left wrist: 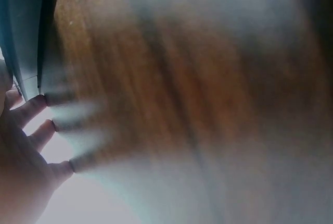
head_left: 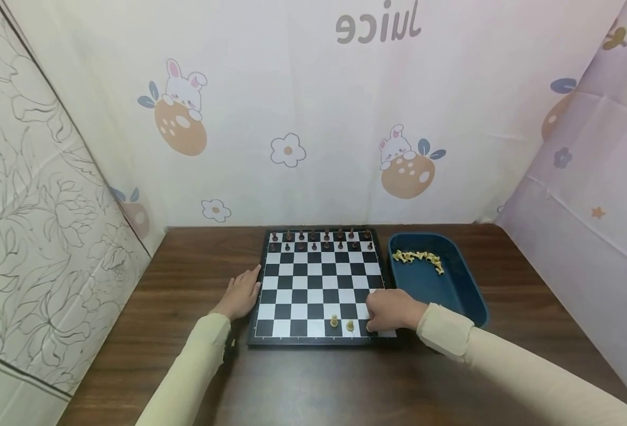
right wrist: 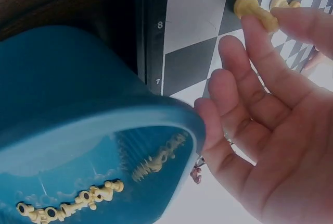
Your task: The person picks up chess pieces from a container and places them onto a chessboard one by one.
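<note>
My right hand [head_left: 392, 309] reaches over the near right corner of the chessboard [head_left: 284, 311]. Between its thumb and index finger it pinches a pale yellow chess piece [right wrist: 255, 10], whose base is right at a dark square on the near row. The other fingers curl loosely beneath. Two more pale yellow chess pieces [head_left: 334, 321] stand to the left on that same row. My left hand [head_left: 241, 294] rests at the board's left edge, fingers extended, fingertips at the rim. In the left wrist view its fingers [left wrist: 32, 110] are spread beside the board's edge.
Dark red chess pieces [head_left: 314, 246] fill the two far rows. A blue tray [head_left: 473, 284] stands right of the board, with several pale yellow pieces [head_left: 418, 257] lying in its far part. The brown wooden table [head_left: 185, 278] meets a patterned curtain [head_left: 292, 106] behind.
</note>
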`<action>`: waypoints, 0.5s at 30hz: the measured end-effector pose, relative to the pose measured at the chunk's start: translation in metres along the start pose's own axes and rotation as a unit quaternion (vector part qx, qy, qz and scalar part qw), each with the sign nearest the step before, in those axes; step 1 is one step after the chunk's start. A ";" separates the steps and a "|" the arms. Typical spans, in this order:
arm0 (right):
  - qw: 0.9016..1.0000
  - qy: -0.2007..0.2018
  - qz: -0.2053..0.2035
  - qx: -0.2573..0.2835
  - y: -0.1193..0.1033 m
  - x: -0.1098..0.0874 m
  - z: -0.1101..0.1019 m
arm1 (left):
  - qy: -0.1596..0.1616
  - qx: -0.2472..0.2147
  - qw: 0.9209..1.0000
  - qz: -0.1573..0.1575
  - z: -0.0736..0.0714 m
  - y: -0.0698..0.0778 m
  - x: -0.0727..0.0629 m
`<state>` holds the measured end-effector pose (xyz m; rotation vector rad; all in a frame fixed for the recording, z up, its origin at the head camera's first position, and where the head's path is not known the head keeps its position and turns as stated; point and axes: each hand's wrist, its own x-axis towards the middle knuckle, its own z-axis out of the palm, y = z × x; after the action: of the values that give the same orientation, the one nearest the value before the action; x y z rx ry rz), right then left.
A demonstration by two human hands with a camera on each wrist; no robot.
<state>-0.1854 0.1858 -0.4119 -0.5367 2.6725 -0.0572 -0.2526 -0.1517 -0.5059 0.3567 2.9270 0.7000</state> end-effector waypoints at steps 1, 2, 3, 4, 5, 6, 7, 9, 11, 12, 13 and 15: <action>1.000 0.001 0.000 0.001 0.000 0.000 0.001 | 0.000 0.000 1.000 0.001 0.000 0.000 0.000; 1.000 0.002 0.000 0.004 0.000 0.001 0.001 | 0.001 -0.001 1.000 0.001 0.001 0.000 -0.001; 1.000 0.003 0.000 0.003 0.000 0.001 0.002 | 0.001 -0.001 1.000 0.003 0.001 0.000 -0.001; 1.000 0.003 0.001 0.002 -0.001 0.001 0.002 | 0.002 -0.001 1.000 0.004 0.001 0.000 -0.001; 1.000 0.003 0.001 0.001 -0.001 0.002 0.002 | 0.002 -0.002 1.000 0.005 0.001 0.001 -0.002; 1.000 0.002 0.003 0.002 -0.001 0.002 0.002 | 0.002 -0.002 1.000 0.005 0.001 0.001 -0.002; 1.000 0.000 0.005 0.003 -0.001 0.002 0.002 | 0.002 -0.003 1.000 0.005 0.001 0.002 -0.002; 1.000 -0.003 0.008 0.011 0.000 0.001 0.000 | 0.001 -0.004 1.000 0.003 0.000 0.003 -0.002; 1.000 -0.005 0.008 0.022 0.002 -0.001 -0.004 | 0.001 -0.003 1.000 0.003 0.000 0.003 -0.002; 1.000 -0.004 0.007 0.024 0.004 -0.001 -0.006 | 0.001 -0.003 1.000 0.003 0.000 0.003 -0.002; 1.000 -0.002 0.005 0.027 0.006 -0.002 -0.008 | 0.000 -0.002 1.000 0.002 0.000 0.003 -0.002; 1.000 0.007 -0.002 0.030 0.010 -0.003 -0.015 | 0.001 -0.001 1.000 0.004 -0.001 0.002 -0.002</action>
<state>-0.1930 0.1957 -0.3981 -0.5254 2.6728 -0.1424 -0.2500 -0.1505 -0.5040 0.3677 2.9273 0.7041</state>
